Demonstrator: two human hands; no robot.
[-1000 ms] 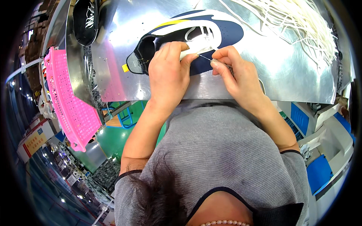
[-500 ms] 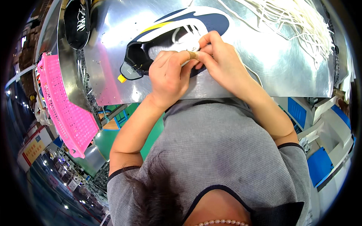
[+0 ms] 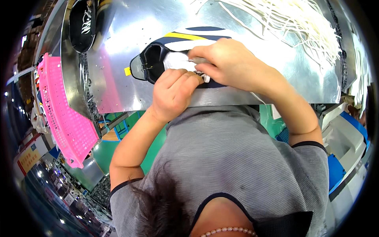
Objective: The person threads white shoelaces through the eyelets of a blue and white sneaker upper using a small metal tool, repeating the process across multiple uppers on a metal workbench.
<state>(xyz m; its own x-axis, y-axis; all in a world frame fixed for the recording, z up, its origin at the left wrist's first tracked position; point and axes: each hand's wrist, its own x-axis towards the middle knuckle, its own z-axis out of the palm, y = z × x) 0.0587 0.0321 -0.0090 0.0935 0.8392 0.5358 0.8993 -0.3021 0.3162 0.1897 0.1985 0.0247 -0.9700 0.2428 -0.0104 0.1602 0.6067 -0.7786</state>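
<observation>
A navy and white shoe upper (image 3: 185,37) with a yellow stripe lies on the metal table, its heel and yellow tab pointing left. My left hand (image 3: 173,93) is closed on the near edge of the upper, by the eyelet side, where a short white end sticks out beside the thumb. Over the front half reaches my right hand (image 3: 237,65), thumb and forefinger closed on a white shoelace at the opening; the fingertips are somewhat blurred. A length of white lace (image 3: 258,98) trails below the right wrist. The right hand hides the toe.
Many loose white laces (image 3: 292,23) are heaped at the table's far right. A dark shoe (image 3: 82,29) with white laces stands at the far left. A pink plastic basket (image 3: 65,114) is beside the table's left edge. The metal table (image 3: 118,87) ends just before my body.
My hands have moved apart from their shared pinch. The right hand has turned over the opening, hiding more of the front. The upper has shifted and tilted, its heel slightly higher in view.
</observation>
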